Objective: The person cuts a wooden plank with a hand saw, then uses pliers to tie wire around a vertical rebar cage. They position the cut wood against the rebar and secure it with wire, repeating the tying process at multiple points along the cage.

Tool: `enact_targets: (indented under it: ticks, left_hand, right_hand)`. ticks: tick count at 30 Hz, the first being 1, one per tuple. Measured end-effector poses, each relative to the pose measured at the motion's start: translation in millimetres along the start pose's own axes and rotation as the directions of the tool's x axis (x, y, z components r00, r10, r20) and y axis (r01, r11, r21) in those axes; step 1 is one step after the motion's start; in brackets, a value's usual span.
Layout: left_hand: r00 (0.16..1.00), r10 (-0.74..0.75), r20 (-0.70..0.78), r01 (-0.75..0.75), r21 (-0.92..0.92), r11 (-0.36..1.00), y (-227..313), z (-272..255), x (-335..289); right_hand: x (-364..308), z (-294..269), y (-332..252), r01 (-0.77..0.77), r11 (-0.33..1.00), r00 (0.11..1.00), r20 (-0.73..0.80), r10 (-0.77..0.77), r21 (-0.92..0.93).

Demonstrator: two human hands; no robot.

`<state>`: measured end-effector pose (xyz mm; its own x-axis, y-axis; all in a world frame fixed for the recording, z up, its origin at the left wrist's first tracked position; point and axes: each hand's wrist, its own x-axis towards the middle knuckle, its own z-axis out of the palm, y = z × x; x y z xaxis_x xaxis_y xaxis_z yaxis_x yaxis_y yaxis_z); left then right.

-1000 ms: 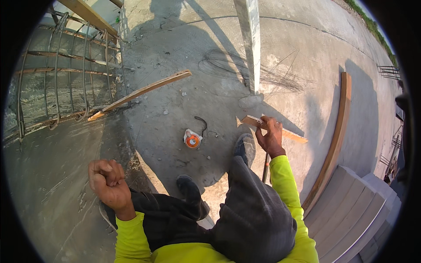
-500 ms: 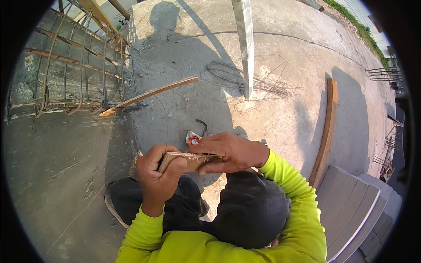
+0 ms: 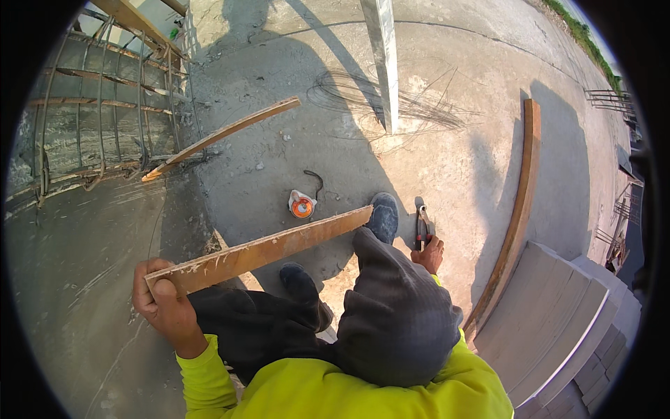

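My left hand [image 3: 166, 304] grips one end of a narrow strip of plywood [image 3: 258, 255], thumb on its face and fingers behind. The strip slants up to the right across my knees, its rough, splintered edge on top and its far end by my right shoe [image 3: 383, 218]. Down on the concrete, to the right of my right knee, my right hand [image 3: 429, 255] has its fingers closed about the handle ends of dark-and-red pincers [image 3: 421, 227]. Beyond the strip lies an orange-and-white tape measure [image 3: 301, 205] with a black wrist strap.
A thin wooden batten [image 3: 223, 133] lies by the rebar cage [image 3: 105, 105] at the left. Loose wire [image 3: 426, 112] spreads around the foot of an upright metal post [image 3: 382, 70]. To the right are a long timber [image 3: 522, 188] and stacked grey blocks [image 3: 551, 314].
My right hand has left the plywood strip and moved down right to the pincers. My left hand has swung the strip out to the left, so its full length now shows.
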<state>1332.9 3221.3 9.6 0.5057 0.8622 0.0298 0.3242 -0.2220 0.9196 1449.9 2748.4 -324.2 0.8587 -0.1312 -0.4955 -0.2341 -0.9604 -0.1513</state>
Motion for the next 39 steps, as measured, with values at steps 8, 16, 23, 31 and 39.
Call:
enact_targets:
  ticks: [8,16,23,31,39]
  left_hand:
    - [0.994,0.09,-0.057,-0.097,-0.134,0.986,12.2,-18.6,10.8]
    - [0.986,0.131,-0.099,-0.153,-0.254,0.955,36.8,-27.5,11.9]
    - [0.936,0.075,-0.345,-0.193,-0.321,0.927,62.2,-79.5,21.5]
    - [0.944,0.322,0.075,-0.309,-0.147,0.94,98.9,-53.4,13.3]
    - [0.995,0.085,-0.045,-0.092,-0.183,0.979,45.0,-51.8,0.2]
  right_hand:
    - [42.9,-109.4,-168.8,0.337,0.587,0.926,-0.148,-0.347,0.736]
    - [-59.2,-245.1,-354.2,0.853,-0.008,-0.151,0.231,-0.961,0.523]
    - [-61.1,-279.4,-371.8,0.88,-0.193,-0.143,-0.145,-0.979,0.433]
    - [-117.3,-302.1,-403.8,0.827,-0.414,-0.383,-0.157,-0.91,0.381]
    - [41.9,-157.1,-236.3,0.463,0.405,0.798,-0.172,-0.578,0.789]
